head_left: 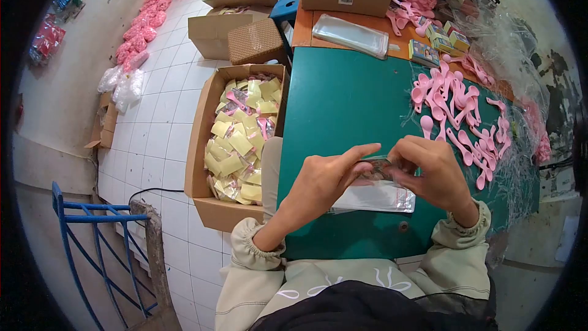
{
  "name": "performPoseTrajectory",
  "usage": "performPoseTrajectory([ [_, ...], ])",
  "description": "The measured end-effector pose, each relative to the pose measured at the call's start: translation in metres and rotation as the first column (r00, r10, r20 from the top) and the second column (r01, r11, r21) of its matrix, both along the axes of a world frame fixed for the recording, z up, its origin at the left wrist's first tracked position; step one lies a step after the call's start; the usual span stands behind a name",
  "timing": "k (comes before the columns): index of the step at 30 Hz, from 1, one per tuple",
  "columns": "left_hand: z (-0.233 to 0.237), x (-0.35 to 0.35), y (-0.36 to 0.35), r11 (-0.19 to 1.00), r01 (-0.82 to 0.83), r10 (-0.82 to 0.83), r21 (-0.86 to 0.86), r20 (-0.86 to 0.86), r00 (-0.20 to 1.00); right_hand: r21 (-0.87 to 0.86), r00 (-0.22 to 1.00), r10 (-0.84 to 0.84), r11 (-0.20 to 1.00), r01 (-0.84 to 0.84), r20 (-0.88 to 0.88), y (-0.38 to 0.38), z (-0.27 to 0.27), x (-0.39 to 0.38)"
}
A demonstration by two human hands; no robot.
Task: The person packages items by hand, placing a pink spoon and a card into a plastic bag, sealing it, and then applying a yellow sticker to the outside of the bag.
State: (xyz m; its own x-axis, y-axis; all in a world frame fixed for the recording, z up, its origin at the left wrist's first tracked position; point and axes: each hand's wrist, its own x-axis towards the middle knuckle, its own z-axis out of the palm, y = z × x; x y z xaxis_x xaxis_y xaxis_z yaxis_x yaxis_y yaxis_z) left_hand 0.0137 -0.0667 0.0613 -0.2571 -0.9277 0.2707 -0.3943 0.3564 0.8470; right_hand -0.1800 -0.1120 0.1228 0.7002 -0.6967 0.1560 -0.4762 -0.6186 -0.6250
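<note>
Over the near part of the green table, my left hand and my right hand grip a small clear plastic bag from opposite sides. Both hands are closed, thumbs and fingers pinching it. Its contents are too small and partly covered by fingers to make out. Just below lies a stack of clear plastic bags, flat on the tabletop and partly hidden by my hands. Beyond my right hand, many loose pink spoons are spread over the table's right side.
Left of the green table, a cardboard box holds packed bags with yellow cards. At the table's back are more clear bags, small card boxes and a brown carton. Loose plastic film hangs at right.
</note>
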Motion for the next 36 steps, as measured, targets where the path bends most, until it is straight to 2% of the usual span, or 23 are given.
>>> performPoseTrajectory([
  [1, 0.001, 0.002, -0.001, 0.999, 0.025, -0.025, 0.022, 0.038, 0.999, -0.016, 1.000, -0.017, 1.000, 0.017, 0.013, 0.001, -0.001, 0.000],
  [4, -0.002, 0.003, -0.003, 0.989, 0.145, -0.140, 0.029, -0.138, 0.980, 0.196, 0.992, 0.076, 0.979, -0.055, -0.100, -0.005, 0.005, -0.002],
  [7, -0.011, -0.004, -0.007, 0.996, 0.091, -0.088, 0.016, -0.145, 0.985, 0.108, 0.998, 0.058, 0.993, -0.057, -0.008, -0.011, -0.016, 0.004],
  [10, -0.011, -0.006, -0.006, 0.984, -0.011, 0.012, 0.178, -0.007, 1.000, 0.215, 0.990, 0.136, 0.967, -0.137, 0.020, -0.016, -0.034, 0.003],
  [13, -0.019, 0.011, -0.005, 0.990, 0.073, -0.075, 0.124, 0.013, 0.997, 0.198, 0.999, 0.045, 0.979, -0.042, -0.009, -0.017, -0.041, -0.006],
  [16, -0.036, 0.039, -0.007, 0.936, 0.242, -0.213, 0.257, -0.135, 0.968, 0.352, 0.993, -0.115, 0.931, 0.095, 0.035, -0.019, -0.043, -0.023],
  [19, -0.046, 0.043, -0.003, 0.918, 0.270, -0.147, 0.292, -0.382, 0.912, 0.574, 0.976, -0.191, 0.813, 0.097, 0.107, -0.020, -0.056, -0.035],
  [22, -0.041, 0.044, 0.002, 0.832, 0.317, -0.040, 0.455, -0.521, 0.853, 0.762, 0.930, -0.303, 0.647, 0.041, 0.207, -0.008, -0.050, -0.034],
  [25, -0.034, 0.044, 0.006, 0.826, 0.310, -0.026, 0.470, -0.519, 0.855, 0.724, 0.955, -0.270, 0.683, 0.098, 0.126, -0.002, -0.053, -0.043],
  [28, -0.032, 0.043, 0.012, 0.820, 0.352, -0.076, 0.452, -0.523, 0.849, 0.769, 0.906, -0.389, 0.626, 0.127, 0.168, 0.013, -0.052, -0.036],
  [31, -0.040, 0.033, 0.021, 0.941, 0.163, -0.063, 0.295, -0.322, 0.945, 0.676, 0.871, -0.401, 0.728, 0.114, 0.284, 0.025, -0.065, -0.039],
  [34, -0.047, 0.024, 0.036, 0.962, -0.155, 0.181, 0.225, -0.097, 0.979, 0.256, 0.899, -0.420, 0.889, 0.379, 0.125, 0.030, -0.060, -0.033],
  [36, -0.048, 0.012, 0.050, 0.898, 0.028, 0.150, 0.438, -0.365, 0.919, 0.096, 0.926, -0.349, 0.936, 0.338, 0.144, 0.035, -0.058, -0.015],
])
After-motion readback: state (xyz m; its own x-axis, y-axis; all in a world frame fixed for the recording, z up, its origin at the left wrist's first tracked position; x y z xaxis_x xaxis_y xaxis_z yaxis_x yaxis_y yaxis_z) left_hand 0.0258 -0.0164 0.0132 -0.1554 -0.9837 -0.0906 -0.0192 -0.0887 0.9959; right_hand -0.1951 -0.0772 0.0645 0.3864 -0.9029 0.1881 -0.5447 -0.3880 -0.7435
